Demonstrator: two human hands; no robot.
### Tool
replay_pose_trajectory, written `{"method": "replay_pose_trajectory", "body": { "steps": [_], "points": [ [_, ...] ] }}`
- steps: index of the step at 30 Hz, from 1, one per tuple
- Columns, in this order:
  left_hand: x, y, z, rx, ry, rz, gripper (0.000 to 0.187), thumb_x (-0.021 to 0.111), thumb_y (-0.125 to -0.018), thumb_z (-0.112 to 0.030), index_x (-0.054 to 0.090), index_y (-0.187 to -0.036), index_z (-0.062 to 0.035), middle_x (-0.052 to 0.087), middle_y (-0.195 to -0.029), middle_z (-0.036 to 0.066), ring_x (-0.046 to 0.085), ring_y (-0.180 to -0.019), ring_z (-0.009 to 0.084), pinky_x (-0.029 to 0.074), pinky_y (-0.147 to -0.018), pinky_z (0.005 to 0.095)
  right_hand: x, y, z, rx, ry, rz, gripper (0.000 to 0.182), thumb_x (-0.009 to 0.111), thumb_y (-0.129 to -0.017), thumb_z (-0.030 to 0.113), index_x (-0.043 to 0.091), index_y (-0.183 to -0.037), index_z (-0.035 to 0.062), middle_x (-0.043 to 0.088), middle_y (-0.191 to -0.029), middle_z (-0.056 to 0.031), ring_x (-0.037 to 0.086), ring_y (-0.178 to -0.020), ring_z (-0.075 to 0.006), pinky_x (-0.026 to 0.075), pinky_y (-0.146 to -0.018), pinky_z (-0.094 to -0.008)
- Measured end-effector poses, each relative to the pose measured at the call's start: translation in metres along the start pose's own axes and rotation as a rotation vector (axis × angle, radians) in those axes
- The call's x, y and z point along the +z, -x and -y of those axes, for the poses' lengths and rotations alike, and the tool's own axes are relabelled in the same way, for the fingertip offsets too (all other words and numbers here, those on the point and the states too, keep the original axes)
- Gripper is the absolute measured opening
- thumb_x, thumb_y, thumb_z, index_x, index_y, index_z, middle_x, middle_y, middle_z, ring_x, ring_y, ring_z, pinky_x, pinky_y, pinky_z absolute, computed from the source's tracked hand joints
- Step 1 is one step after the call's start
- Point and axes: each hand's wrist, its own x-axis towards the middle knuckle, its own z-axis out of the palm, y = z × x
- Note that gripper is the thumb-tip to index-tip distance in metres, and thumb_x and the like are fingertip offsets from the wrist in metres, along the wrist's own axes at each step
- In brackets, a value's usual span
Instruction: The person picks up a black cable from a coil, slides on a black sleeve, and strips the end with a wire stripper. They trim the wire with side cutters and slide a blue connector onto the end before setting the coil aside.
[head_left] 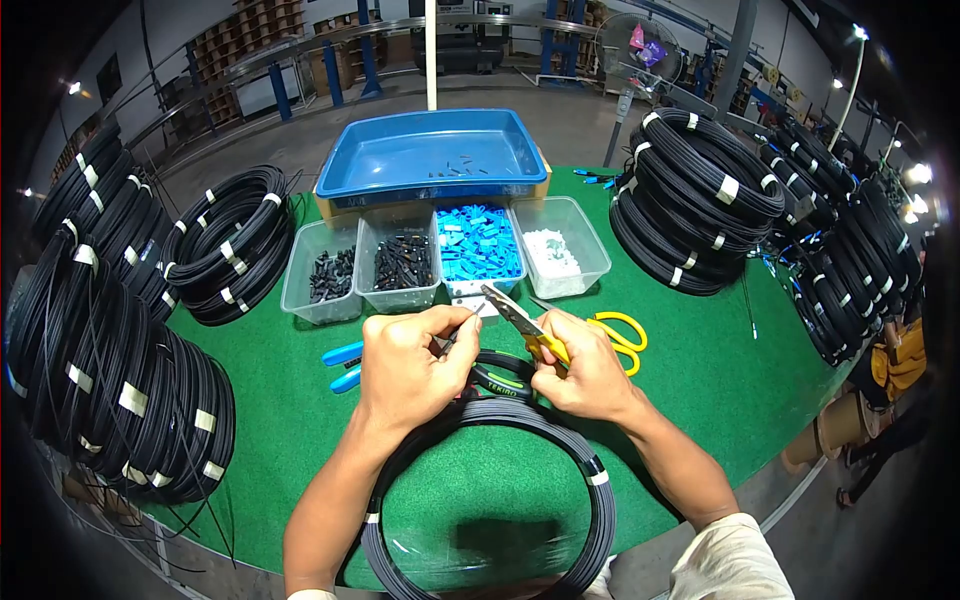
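My left hand (415,365) is closed in a pinch on a thin black cable end, held just left of the tool's jaws. My right hand (582,362) grips yellow-handled wire strippers (515,315), their dark jaws pointing up and to the left. A coil of black cable (603,500) with white tape bands lies in front of me, below both hands. Between the hands, a black and green tool marked TEKIRO (500,383) rests at the coil's far edge. Yellow-handled scissors (630,335) lie beside my right hand, partly hidden. A blue-handled tool (343,355) is left of my left hand.
Clear bins stand ahead, holding black parts (332,275), more black pieces (403,262), blue connectors (480,243) and white pieces (550,253). Behind them is a blue tray (430,150). Stacked cable coils rise at left (130,385) and right (690,200) on the green table (720,400).
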Motion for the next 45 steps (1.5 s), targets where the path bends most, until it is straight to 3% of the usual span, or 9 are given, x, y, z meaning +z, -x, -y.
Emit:
{"method": "replay_pose_trajectory", "body": {
  "steps": [10, 17, 21, 25, 27, 28, 33, 37, 45],
  "points": [
    [-0.003, 0.002, 0.002, 0.077, -0.027, 0.024, 0.012, 0.069, -0.087, -0.006, 0.076, -0.086, 0.0042, 0.071, -0.063, 0.007, 0.063, -0.049, 0.0084, 0.048, -0.048, 0.0221, -0.011, -0.005, -0.003, -0.013, 0.015, 0.014, 0.016, 0.058, -0.068, -0.001, 0.049, -0.081, -0.001, 0.049, -0.071, -0.0128, 0.05, -0.062, -0.0307, 0.042, -0.059, -0.039],
    [-0.012, 0.001, 0.0, 0.022, 0.066, -0.034, 0.012, 0.069, -0.086, -0.008, 0.076, -0.085, 0.0009, 0.069, -0.06, 0.008, 0.061, -0.047, 0.0091, 0.047, -0.047, 0.0256, -0.054, -0.03, -0.032, 0.2, -0.032, -0.235, 0.013, 0.062, -0.078, 0.0, 0.05, -0.083, 0.0037, 0.048, -0.077, 0.0018, 0.046, -0.072, -0.0062, 0.042, -0.064, -0.0225],
    [-0.013, -0.005, 0.006, -0.121, 0.222, -0.025, 0.015, 0.068, -0.091, -0.01, 0.077, -0.092, 0.0023, 0.072, -0.068, 0.007, 0.059, -0.048, 0.007, 0.046, -0.045, 0.0229, -0.064, -0.076, -0.028, 0.071, 0.231, -0.155, 0.02, 0.062, -0.071, 0.008, 0.043, -0.078, 0.0031, 0.051, -0.073, -0.0141, 0.05, -0.066, -0.0287, 0.044, -0.065, -0.0376],
    [-0.014, -0.006, 0.025, -0.21, 0.418, 0.029, 0.022, 0.066, -0.097, -0.014, 0.074, -0.102, 0.0052, 0.074, -0.08, 0.011, 0.058, -0.051, 0.0084, 0.047, -0.046, 0.0219, -0.069, -0.152, -0.066, -0.143, 0.502, 0.052, 0.013, 0.06, -0.072, 0.005, 0.059, -0.084, 0.0018, 0.058, -0.083, -0.0216, 0.059, -0.082, -0.0403, 0.046, -0.071, -0.045],
    [-0.017, -0.007, 0.035, -0.279, 0.598, 0.081, 0.024, 0.063, -0.1, -0.016, 0.07, -0.107, 0.0058, 0.073, -0.089, 0.013, 0.06, -0.058, 0.0101, 0.05, -0.053, 0.0223, -0.077, -0.198, -0.068, -0.014, 0.456, 0.294, 0.014, 0.065, -0.07, 0.001, 0.054, -0.078, 0.0016, 0.062, -0.072, -0.0142, 0.065, -0.07, -0.025, 0.049, -0.064, -0.0381],
    [-0.017, -0.008, 0.04, -0.281, 0.595, 0.075, 0.024, 0.063, -0.1, -0.016, 0.07, -0.107, 0.0058, 0.073, -0.089, 0.013, 0.06, -0.058, 0.0101, 0.05, -0.053, 0.0223, -0.079, -0.214, -0.049, 0.167, 0.584, 0.362, 0.014, 0.063, -0.076, 0.005, 0.066, -0.089, 0.0005, 0.069, -0.088, -0.0246, 0.069, -0.089, -0.039, 0.053, -0.074, -0.0455],
    [-0.015, -0.01, 0.056, -0.309, 0.73, 0.101, 0.026, 0.062, -0.101, -0.02, 0.067, -0.109, 0.0044, 0.073, -0.091, 0.012, 0.061, -0.06, 0.0093, 0.05, -0.056, 0.0224, -0.062, -0.267, -0.033, 0.174, 1.318, 0.461, 0.033, 0.069, -0.076, -0.004, 0.075, -0.107, 0.0067, 0.075, -0.1, -0.0138, 0.073, -0.096, -0.0313, 0.06, -0.079, -0.038],
    [-0.014, -0.011, 0.06, -0.312, 0.71, 0.105, 0.026, 0.061, -0.101, -0.02, 0.066, -0.109, 0.0039, 0.073, -0.091, 0.012, 0.061, -0.06, 0.0089, 0.051, -0.057, 0.0227, -0.061, -0.289, -0.016, 0.464, 1.184, 0.902, 0.023, 0.067, -0.081, -0.006, 0.072, -0.103, -0.0046, 0.076, -0.095, -0.0158, 0.076, -0.087, -0.0266, 0.062, -0.072, -0.0386],
    [-0.013, -0.011, 0.062, -0.319, 0.714, 0.086, 0.024, 0.061, -0.101, -0.019, 0.068, -0.107, 0.0029, 0.074, -0.089, 0.01, 0.06, -0.059, 0.0066, 0.05, -0.055, 0.022, -0.079, -0.281, -0.032, 0.708, 0.712, 0.764, 0.024, 0.06, -0.087, -0.01, 0.062, -0.11, -0.011, 0.073, -0.096, -0.023, 0.075, -0.087, -0.0333, 0.064, -0.074, -0.0438]
  ]
}}
